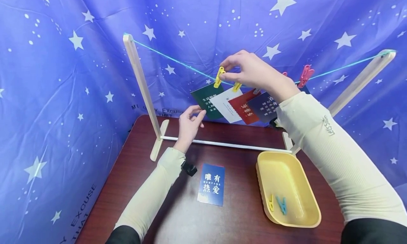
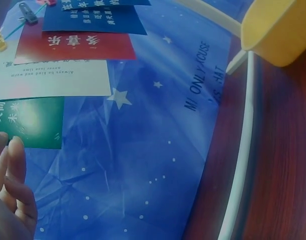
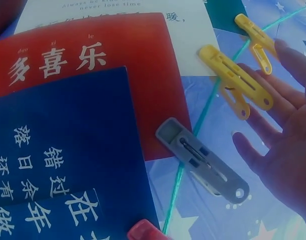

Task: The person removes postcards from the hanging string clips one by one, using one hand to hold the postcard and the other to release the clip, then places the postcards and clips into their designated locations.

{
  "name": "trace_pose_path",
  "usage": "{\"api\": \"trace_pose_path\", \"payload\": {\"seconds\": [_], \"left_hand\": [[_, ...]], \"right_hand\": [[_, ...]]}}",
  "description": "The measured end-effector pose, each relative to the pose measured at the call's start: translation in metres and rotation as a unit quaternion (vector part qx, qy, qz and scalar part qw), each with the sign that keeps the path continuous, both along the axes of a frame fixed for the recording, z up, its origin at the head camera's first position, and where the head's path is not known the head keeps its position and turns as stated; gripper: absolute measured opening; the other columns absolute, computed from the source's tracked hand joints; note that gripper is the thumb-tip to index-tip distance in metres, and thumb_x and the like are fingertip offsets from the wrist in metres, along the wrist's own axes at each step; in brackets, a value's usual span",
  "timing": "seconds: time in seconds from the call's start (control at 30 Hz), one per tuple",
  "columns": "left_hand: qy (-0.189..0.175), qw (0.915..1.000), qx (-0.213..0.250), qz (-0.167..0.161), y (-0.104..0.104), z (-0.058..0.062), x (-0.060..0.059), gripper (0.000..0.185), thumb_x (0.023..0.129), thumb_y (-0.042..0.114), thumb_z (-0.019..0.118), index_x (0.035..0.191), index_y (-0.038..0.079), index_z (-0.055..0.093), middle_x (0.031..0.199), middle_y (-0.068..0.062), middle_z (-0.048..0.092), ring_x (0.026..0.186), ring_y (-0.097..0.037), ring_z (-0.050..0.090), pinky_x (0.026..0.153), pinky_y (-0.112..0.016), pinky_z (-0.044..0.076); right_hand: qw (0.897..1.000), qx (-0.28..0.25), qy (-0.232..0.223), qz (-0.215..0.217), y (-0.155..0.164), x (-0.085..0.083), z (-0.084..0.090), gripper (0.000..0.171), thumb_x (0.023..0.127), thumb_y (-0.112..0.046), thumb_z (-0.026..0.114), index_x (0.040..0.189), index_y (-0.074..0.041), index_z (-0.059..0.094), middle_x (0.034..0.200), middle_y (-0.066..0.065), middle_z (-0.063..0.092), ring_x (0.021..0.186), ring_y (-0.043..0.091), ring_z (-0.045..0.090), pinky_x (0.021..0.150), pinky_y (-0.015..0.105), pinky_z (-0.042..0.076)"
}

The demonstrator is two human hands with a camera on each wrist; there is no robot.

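Note:
A teal string (image 1: 178, 62) runs between two wooden posts (image 1: 140, 81). Green (image 1: 206, 99), white (image 1: 226, 105), red (image 1: 244, 110) and dark blue (image 1: 264, 108) cards hang from it. My right hand (image 1: 224, 71) pinches the yellow clothespin (image 1: 218, 76) over the green card, on the string. In the right wrist view one fingertip (image 3: 289, 54) touches that clothespin (image 3: 254, 36); a second yellow one (image 3: 236, 80) and a grey one (image 3: 203, 160) clip the white and red cards. My left hand (image 1: 198, 112) pinches the green card's lower corner (image 2: 27, 122).
A blue card (image 1: 211, 184) lies flat on the dark wooden table (image 1: 152, 187). At the right front stands a yellow tray (image 1: 303, 222) with a yellow and a blue clothespin inside. A pink clothespin (image 1: 306, 75) sits on the string farther right. Starry blue cloth surrounds the table.

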State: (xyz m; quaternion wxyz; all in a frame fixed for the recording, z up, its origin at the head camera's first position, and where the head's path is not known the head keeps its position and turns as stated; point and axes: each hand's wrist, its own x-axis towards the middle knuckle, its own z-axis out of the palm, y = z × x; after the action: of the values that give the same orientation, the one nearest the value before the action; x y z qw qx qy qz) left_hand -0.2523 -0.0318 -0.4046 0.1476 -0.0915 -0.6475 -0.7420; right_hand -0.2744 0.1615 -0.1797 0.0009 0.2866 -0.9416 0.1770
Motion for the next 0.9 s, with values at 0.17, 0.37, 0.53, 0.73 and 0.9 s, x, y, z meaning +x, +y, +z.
{"api": "trace_pose_path", "payload": {"seconds": [0.17,0.37,0.53,0.73,0.9], "left_hand": [[0.018,0.9998,0.004,-0.003,-0.001,-0.002,0.0,0.019,0.096,0.0,0.072,0.111,-0.011,0.07,0.101,-0.021,0.073,0.047,-0.012,0.055,0.049,-0.021,0.048],[0.029,0.9995,0.011,-0.008,-0.002,-0.005,-0.001,0.017,0.095,0.0,0.073,0.107,-0.013,0.069,0.095,-0.014,0.072,0.046,-0.017,0.054,0.048,-0.019,0.046],[0.031,0.9994,0.009,-0.009,-0.003,-0.007,0.0,0.016,0.095,-0.001,0.072,0.106,-0.012,0.07,0.091,-0.003,0.072,0.05,-0.039,0.054,0.048,-0.02,0.046],[0.032,0.9992,0.016,-0.018,-0.003,-0.009,0.0,0.016,0.095,-0.002,0.072,0.105,-0.013,0.068,0.088,0.001,0.071,0.048,-0.013,0.054,0.048,-0.018,0.044],[0.042,0.9987,0.017,-0.021,-0.005,-0.012,0.0,0.014,0.096,-0.001,0.072,0.103,-0.013,0.069,0.086,0.003,0.069,0.049,-0.012,0.054,0.049,-0.019,0.044]], "right_hand": [[1.0,-0.025,-0.012,-0.007,0.0,0.0,0.0,0.043,0.104,-0.034,0.065,0.136,-0.006,0.066,0.127,0.014,0.072,0.134,0.028,0.045,0.11,0.055,0.039],[0.999,-0.045,-0.022,-0.009,0.0,-0.001,-0.002,0.034,0.103,-0.032,0.068,0.127,-0.007,0.069,0.121,0.014,0.074,0.128,0.027,0.051,0.105,0.051,0.042],[0.997,-0.061,-0.034,-0.018,0.0,-0.001,-0.004,0.032,0.101,-0.032,0.07,0.123,-0.008,0.069,0.118,0.013,0.073,0.123,0.025,0.053,0.099,0.047,0.045],[0.997,-0.065,-0.03,-0.017,0.0,-0.001,-0.006,0.028,0.101,-0.03,0.07,0.117,-0.007,0.067,0.114,0.013,0.072,0.118,0.028,0.053,0.094,0.045,0.044],[0.998,-0.068,-0.017,0.002,0.003,-0.002,-0.01,0.024,0.102,-0.029,0.07,0.113,-0.009,0.067,0.108,0.01,0.072,0.112,0.024,0.053,0.091,0.044,0.044]]}}
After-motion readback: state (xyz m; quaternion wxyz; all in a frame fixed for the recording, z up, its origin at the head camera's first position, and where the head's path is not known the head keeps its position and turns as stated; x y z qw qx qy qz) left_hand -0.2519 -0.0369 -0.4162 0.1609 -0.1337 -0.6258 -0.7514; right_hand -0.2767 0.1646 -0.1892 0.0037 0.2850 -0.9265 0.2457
